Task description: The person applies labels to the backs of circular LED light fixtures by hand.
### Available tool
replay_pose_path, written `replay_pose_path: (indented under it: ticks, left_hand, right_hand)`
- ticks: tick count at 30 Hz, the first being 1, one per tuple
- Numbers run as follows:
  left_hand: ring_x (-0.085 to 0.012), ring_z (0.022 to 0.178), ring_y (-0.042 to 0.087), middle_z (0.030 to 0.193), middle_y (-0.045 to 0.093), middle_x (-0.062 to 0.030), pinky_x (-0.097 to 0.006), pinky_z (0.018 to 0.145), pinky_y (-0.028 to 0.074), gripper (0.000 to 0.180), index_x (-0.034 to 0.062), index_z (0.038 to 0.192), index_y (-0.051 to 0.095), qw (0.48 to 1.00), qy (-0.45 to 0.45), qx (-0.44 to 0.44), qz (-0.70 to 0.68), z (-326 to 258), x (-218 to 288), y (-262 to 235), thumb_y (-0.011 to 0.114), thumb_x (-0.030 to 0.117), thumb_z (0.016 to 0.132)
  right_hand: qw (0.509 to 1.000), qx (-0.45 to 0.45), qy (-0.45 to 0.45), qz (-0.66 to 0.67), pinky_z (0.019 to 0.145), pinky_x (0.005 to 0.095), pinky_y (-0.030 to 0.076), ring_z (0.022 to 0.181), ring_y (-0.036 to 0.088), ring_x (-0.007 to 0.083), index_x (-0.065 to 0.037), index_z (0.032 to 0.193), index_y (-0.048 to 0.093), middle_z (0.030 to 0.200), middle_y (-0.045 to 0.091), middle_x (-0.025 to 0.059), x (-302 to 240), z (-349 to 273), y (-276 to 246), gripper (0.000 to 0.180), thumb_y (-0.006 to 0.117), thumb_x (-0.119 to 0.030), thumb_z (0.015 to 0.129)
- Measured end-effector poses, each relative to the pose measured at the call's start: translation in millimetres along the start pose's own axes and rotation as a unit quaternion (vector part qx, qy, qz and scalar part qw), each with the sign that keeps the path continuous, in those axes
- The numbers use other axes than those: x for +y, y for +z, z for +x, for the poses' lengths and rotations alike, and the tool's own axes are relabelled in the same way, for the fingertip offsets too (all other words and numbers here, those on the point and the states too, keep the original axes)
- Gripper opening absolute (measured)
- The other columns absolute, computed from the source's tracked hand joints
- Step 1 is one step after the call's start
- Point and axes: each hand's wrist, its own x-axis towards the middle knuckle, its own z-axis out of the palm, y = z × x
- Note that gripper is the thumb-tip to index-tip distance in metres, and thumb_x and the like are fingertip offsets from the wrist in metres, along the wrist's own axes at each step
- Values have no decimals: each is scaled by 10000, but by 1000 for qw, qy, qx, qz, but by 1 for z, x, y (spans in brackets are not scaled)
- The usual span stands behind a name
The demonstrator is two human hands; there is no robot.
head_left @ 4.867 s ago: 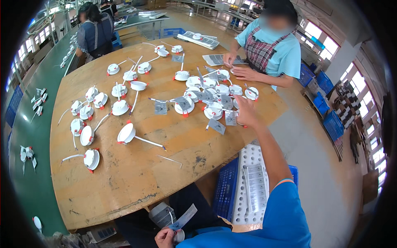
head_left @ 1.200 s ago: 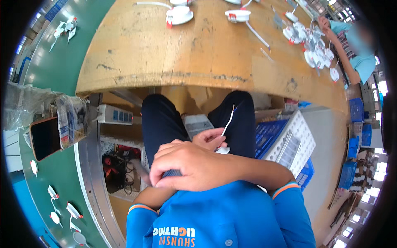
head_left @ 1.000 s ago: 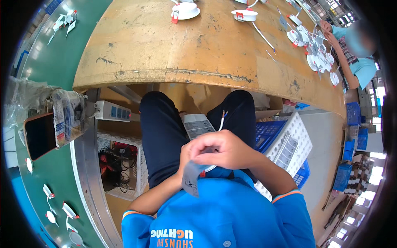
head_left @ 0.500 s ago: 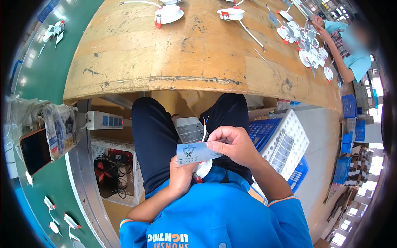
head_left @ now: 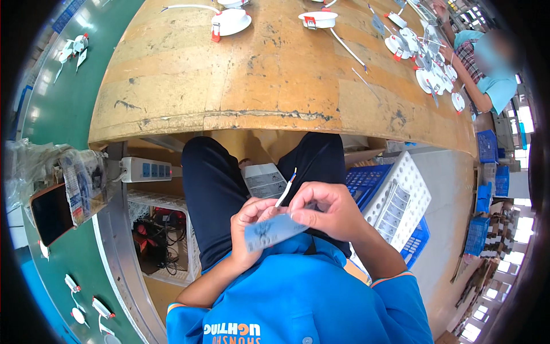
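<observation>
Over my lap, my right hand (head_left: 329, 209) pinches the right end of a silver-grey printed label (head_left: 274, 232). The label slants down to the left, across the fingers of my left hand (head_left: 246, 229). My left hand is closed, its fingertips at a white cable (head_left: 285, 194) that points up and ends in bared coloured wires. The lamp body at the cable's lower end is hidden behind the label and hands. A sheet of grey labels (head_left: 266, 182) lies between my thighs, just beyond my hands.
A wooden table (head_left: 229, 86) with round white downlights (head_left: 231, 23) stands ahead. A co-worker (head_left: 487, 74) is at the far right, by a pile of lamps. A green conveyor (head_left: 63, 114) and phone (head_left: 51, 213) are left; a white perforated tray (head_left: 415, 192) and blue baskets (head_left: 366, 180) right.
The label has tilted, its left end swinging down. My left hand has risen to the cable, which leans more to the right. The white lamp body seen below the label before is now covered.
</observation>
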Motion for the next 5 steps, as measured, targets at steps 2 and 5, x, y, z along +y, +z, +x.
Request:
replay_pose_path:
  ticks: [2, 5]
  left_hand:
    - [-129, 788, 578, 837, 520, -55, -211, 681, 443, 152, -45, 952, 579, 999, 49, 7, -7, 3, 4, 5, 511, -3, 822]
    - [-163, 926, 548, 851, 521, -73, -232, 700, 441, 231, 8, 1030, 573, 986, 97, -36, 128, 2, 8, 2, 564, 82, 812]
  right_hand:
    - [992, -62, -79, -70, 667, 231, 423, 739, 551, 104, -31, 763, 582, 774, 591, 41, -8, -1, 3, 87, 637, -93, 734]
    - [982, -90, -147, -73, 730, 290, 445, 751, 576, 191, -39, 724, 579, 830, 620, 99, -18, 9, 16, 66, 633, -75, 732]
